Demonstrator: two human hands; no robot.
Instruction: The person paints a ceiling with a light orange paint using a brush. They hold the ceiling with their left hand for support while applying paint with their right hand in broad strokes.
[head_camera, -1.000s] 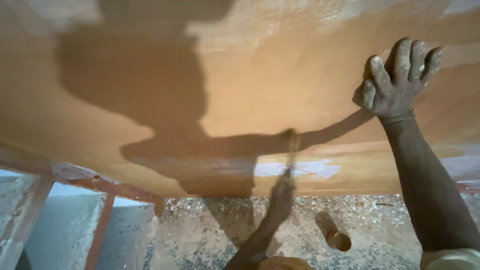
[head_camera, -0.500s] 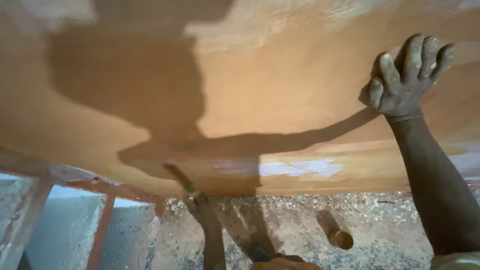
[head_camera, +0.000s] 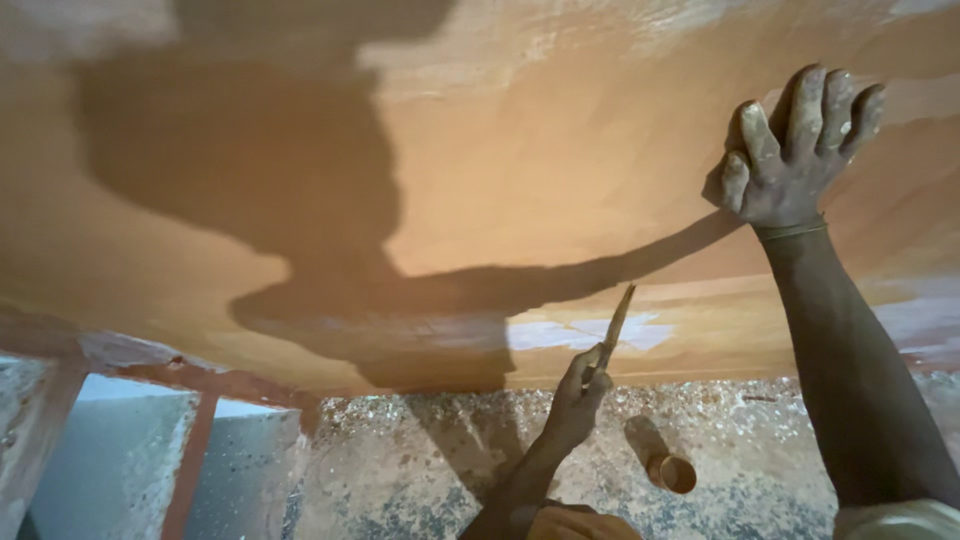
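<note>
A thin blade (head_camera: 612, 328) is gripped in the left hand (head_camera: 578, 395) and pointed up at the orange ceiling (head_camera: 560, 170), where the right hand (head_camera: 790, 150) is pressed flat, well apart.

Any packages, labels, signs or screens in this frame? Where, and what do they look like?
None in view: no package, label, sign or screen.
What shows instead: an orange-brown plastered ceiling, with the right hand pressed flat on it.
Left hand holds a thin flat tool, tip up near the ceiling.
A short round pipe stub juts from the speckled grey wall below.
</note>
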